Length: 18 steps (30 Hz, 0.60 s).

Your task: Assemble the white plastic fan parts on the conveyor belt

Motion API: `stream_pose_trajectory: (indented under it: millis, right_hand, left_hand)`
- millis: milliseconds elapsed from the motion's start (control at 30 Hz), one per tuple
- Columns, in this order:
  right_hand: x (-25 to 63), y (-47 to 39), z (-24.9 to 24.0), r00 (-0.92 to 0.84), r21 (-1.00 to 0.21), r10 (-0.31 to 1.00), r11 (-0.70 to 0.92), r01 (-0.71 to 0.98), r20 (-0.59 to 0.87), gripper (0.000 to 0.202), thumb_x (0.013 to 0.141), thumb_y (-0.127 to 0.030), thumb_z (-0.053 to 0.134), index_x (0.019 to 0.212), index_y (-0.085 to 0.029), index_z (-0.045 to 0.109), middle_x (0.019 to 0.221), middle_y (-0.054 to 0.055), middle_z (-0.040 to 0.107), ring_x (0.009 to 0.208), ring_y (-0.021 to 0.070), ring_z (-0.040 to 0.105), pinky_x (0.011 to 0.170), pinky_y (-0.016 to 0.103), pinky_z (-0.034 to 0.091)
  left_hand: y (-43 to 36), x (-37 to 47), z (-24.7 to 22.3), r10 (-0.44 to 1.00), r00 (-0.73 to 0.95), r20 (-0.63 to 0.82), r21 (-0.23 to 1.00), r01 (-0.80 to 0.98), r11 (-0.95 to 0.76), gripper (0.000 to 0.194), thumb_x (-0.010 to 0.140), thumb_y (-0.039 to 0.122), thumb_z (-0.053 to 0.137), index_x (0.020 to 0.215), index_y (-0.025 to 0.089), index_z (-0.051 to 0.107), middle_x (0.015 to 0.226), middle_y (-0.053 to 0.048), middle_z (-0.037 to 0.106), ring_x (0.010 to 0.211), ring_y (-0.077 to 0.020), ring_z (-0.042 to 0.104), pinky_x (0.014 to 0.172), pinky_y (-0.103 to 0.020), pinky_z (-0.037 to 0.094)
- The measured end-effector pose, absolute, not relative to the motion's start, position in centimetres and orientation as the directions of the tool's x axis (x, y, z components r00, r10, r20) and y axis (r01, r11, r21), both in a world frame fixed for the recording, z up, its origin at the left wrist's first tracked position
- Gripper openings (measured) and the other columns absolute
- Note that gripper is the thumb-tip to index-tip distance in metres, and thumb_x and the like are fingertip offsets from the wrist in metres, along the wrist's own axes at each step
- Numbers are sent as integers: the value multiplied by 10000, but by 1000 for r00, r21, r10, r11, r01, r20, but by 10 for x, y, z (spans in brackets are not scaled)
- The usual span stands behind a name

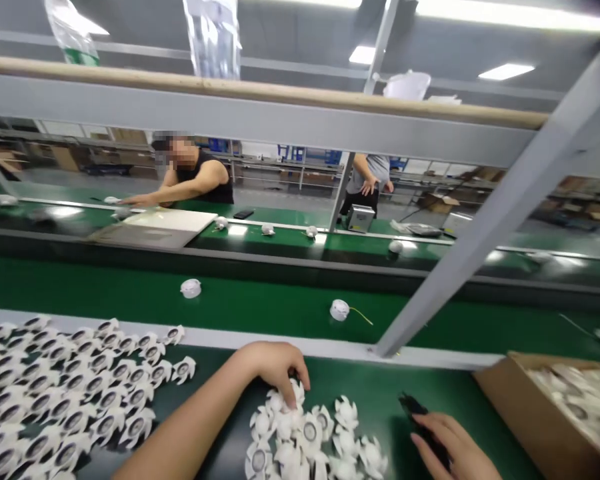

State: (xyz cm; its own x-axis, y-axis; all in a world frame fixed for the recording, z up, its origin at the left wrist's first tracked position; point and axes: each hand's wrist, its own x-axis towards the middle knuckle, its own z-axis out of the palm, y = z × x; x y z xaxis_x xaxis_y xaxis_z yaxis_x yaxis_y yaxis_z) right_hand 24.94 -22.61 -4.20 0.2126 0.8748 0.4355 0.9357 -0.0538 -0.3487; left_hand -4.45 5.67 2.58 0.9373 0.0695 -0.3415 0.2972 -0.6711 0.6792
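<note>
My left hand (280,367) reaches over a loose pile of white fan wheels (310,430), thumb and fingers curled round a white fan wheel (297,388) at the pile's far edge. The palm side is hidden. In my right hand (455,443), to the right of the pile, is a slim black hand tool (414,405) pointing away from me; its exact kind is unclear. At the left, many more fan wheels (75,380) lie spread in rows on the green work surface (220,373), most with a dark round centre facing up.
A cardboard box (535,413) of white parts stands at the right. Beyond a pale rail (330,343), round white units (191,288) sit on a green belt. A slanted grey post (460,247) rises at right. Two people work across the line, one reaching with an arm (190,187).
</note>
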Motion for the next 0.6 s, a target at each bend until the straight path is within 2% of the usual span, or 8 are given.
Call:
stream_pose_trajectory:
  millis: [133, 333, 500, 600]
  right_hand:
    - [250, -252, -38, 336, -376, 866, -191, 907, 371, 319, 937, -471, 527, 946, -221, 724, 903, 88, 686, 811, 233, 682, 724, 331, 576]
    - [238, -246, -38, 337, -397, 890, -202, 895, 307, 292, 970, -386, 482, 886, -207, 697, 874, 88, 652, 806, 229, 645, 745, 348, 534]
    - [227, -239, -46, 282, -298, 905, -187, 936, 319, 287, 984, -323, 449, 880, -183, 678, 872, 92, 631, 809, 231, 619, 768, 367, 510]
    - [226, -240, -48, 263, -202, 892, -200, 959, 368, 291, 989, -307, 443, 894, -166, 679, 876, 95, 630, 799, 232, 610, 769, 378, 495]
  left_hand:
    - [57, -39, 21, 119, 942, -313, 680, 310, -665, 424, 590, 366, 882, 985, 248, 780, 928, -9, 667, 822, -161, 595, 697, -221, 435]
    - [50, -37, 28, 150, 948, -282, 675, 307, -671, 386, 583, 331, 867, 937, 239, 744, 965, 10, 664, 866, -161, 587, 695, -208, 422]
    - [41, -34, 22, 153, 974, -165, 750, 225, -622, 281, 620, 215, 788, 892, 214, 715, 767, 49, 649, 641, -102, 544, 558, -193, 370]
    - [38, -27, 11, 223, 974, -27, 780, 161, -605, 188, 698, 185, 730, 884, 191, 699, 848, 16, 673, 735, -116, 587, 629, -199, 413]
